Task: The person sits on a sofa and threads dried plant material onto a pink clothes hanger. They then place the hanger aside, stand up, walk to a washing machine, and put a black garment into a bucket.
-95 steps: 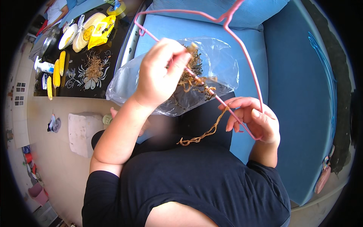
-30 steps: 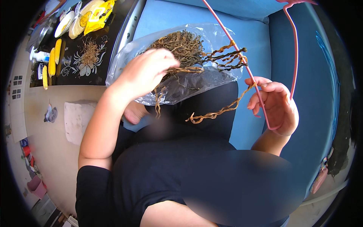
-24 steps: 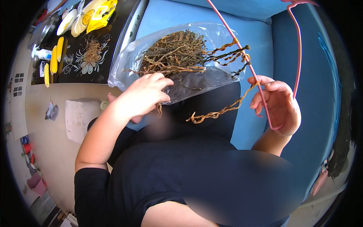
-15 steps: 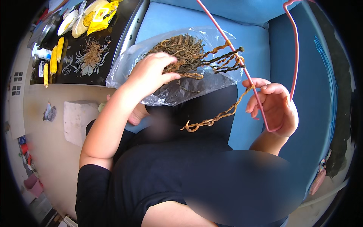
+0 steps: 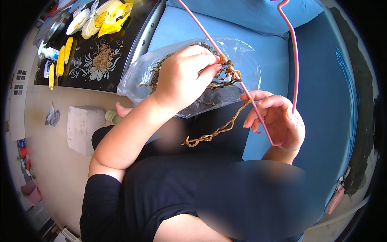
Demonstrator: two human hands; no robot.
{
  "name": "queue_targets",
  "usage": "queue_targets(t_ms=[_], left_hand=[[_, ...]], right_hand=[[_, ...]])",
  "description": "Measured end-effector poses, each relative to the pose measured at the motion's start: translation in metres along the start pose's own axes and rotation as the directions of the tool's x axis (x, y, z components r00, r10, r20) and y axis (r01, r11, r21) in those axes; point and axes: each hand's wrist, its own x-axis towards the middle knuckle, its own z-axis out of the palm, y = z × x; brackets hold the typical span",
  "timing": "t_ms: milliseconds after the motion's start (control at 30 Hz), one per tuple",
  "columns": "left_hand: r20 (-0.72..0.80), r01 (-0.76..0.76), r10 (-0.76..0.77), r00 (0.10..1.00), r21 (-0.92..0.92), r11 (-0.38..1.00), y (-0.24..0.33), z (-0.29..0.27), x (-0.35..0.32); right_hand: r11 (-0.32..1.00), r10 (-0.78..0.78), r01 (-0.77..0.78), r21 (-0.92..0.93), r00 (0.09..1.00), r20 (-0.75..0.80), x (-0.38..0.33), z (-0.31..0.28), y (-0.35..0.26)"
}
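A pink wire clothes hanger (image 5: 202, 31) slants across the view, its corner end resting in my right hand (image 5: 282, 119), whose fingers curl round it. Several dried, twisted brown vegetable strips (image 5: 226, 71) loop over the wire. One lighter strip (image 5: 217, 131) hangs apart from them, closer to my right fingers. My left hand (image 5: 183, 74) pinches strips against the wire with thumb and forefinger. Beneath it, a clear plastic bag (image 5: 135, 80) holds a heap of dark dried strips (image 5: 157, 70), largely covered by the hand.
To the left, a black table (image 5: 86, 52) bears corn cobs (image 5: 60, 62), a pile of dry brown strands (image 5: 104, 56), a yellow packet (image 5: 117, 20) and a pump bottle (image 5: 49, 52). A blue sofa (image 5: 268, 52) lies ahead and right. A whitish block (image 5: 84, 129) stands on the floor.
My left hand has moved right from the heap in the bag to the strips on the hanger and closed there. The hanger and my right hand have shifted left.
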Motion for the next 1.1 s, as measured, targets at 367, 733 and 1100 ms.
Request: queue_targets(t_ms=[367, 733, 1100], left_hand=[[-0.117, -0.074, 0.076, 0.990, 0.020, 0.997, 0.007, -0.006, 0.005], [-0.096, 0.028, -0.037, 0.995, -0.093, 0.995, 0.008, -0.003, 0.005], [-0.195, 0.052, -0.221, 0.956, -0.627, 0.777, 0.017, -0.017, 0.021]], right_hand=[[1.000, -0.010, 0.010, 0.015, 1.000, -0.012, 0.003, 0.004, 0.003], [1.000, -0.007, 0.007, 0.024, 1.000, 0.014, 0.002, 0.005, 0.005], [0.997, 0.074, -0.074, -0.022, 0.997, 0.014, 0.000, 0.010, 0.004]])
